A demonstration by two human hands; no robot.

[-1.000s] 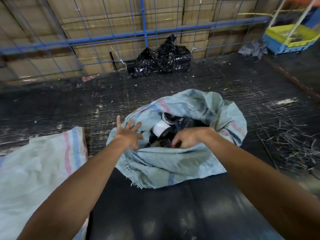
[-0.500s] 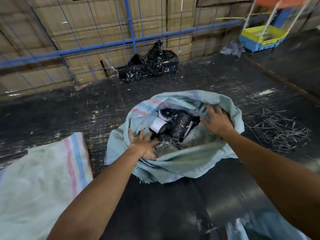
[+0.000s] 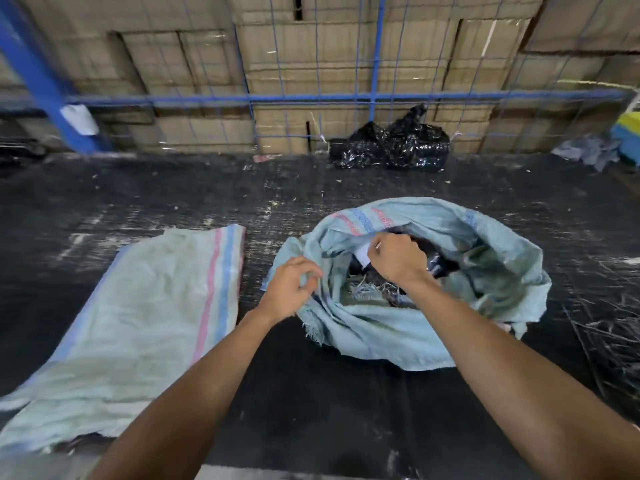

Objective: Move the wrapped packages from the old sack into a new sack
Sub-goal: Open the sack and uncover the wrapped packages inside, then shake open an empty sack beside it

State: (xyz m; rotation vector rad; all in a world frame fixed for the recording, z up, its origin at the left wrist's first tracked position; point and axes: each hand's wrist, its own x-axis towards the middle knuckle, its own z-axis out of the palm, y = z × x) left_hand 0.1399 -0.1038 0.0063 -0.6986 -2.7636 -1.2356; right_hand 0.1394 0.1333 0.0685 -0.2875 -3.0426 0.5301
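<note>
Here the wrapped packages (image 3: 436, 263) lie inside the old sack (image 3: 398, 327); the right hand (image 3: 394, 259) grasps one there, and the left hand (image 3: 291, 289) pinches the sack's rim. The wrapping looks slippery, so grip around the body.

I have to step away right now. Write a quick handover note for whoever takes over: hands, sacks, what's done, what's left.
Left hand: grips the near-left rim of the old sack.
Right hand: inside the sack's mouth, fingers curled around a wrapped package; grip partly hidden.
Old sack: open on the dark floor, with dark packages inside.
New sack: lies flat to the left, looks unfilled.
Done: no package visibly moved.
Left: lift packages out, open the new sack, load them.
</note>
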